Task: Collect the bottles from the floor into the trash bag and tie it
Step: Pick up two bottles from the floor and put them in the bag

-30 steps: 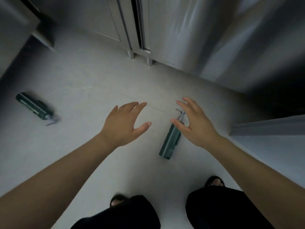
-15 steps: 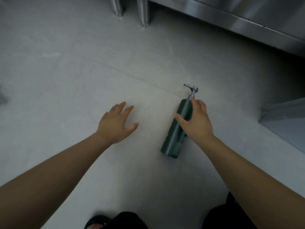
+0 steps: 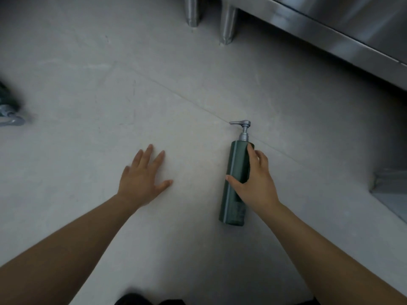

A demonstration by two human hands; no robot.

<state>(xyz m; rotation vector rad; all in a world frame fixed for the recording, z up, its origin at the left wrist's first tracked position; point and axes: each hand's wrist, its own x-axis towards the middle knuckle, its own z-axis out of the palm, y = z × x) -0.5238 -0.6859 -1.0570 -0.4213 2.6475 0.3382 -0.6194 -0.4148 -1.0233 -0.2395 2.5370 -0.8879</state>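
A dark green pump bottle with a silver dispenser head lies on the grey floor, pump pointing away from me. My right hand wraps around its upper body, thumb on the left side and fingers over the right. My left hand is spread flat, fingers apart, low over the floor to the left of the bottle and holding nothing. A second dark green pump bottle shows only partly at the left edge. No trash bag is in view.
Stainless steel cabinet legs stand at the top centre, and a steel cabinet base runs along the top right. A low metal ledge juts in at the right. My dark shoes show at the bottom edge.
The view has dropped closer to the floor. My right hand went from hovering above the bottle to closing around it. My left hand lowered toward the floor.
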